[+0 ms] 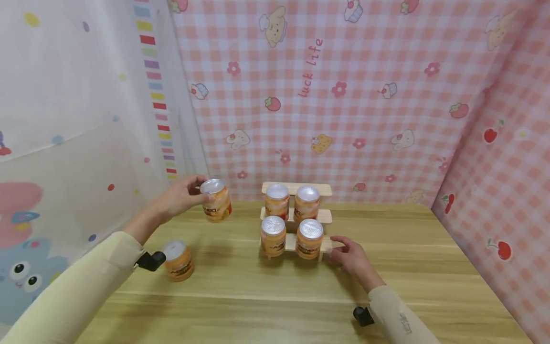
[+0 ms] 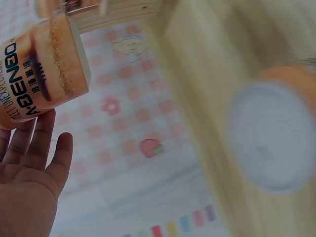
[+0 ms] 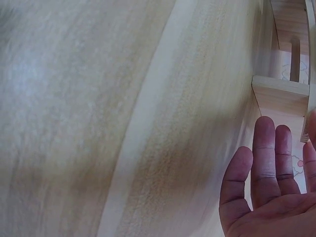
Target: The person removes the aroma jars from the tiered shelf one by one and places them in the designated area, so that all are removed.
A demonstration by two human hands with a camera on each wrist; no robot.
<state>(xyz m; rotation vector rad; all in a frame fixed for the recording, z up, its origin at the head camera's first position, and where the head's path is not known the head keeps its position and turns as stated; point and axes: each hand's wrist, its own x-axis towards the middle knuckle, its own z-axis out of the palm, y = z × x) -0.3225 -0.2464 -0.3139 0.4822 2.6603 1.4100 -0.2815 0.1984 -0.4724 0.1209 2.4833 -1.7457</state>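
Observation:
My left hand grips an orange can with a silver top and holds it above the table, left of a small stepped wooden rack. In the left wrist view the can shows dark lettering, with the fingers at its lower end. At the rack's lower right end, my right hand pinches the tip of the bottom step between thumb and forefinger. Its other fingers stretch out beside the rack in the right wrist view. Two cans stand on the middle step and two cans on the bottom step.
Another orange can stands on the wooden table at the left, below my left forearm. Behind the rack hangs a pink checked cloth. A white dotted curtain closes the left side, and more checked cloth the right.

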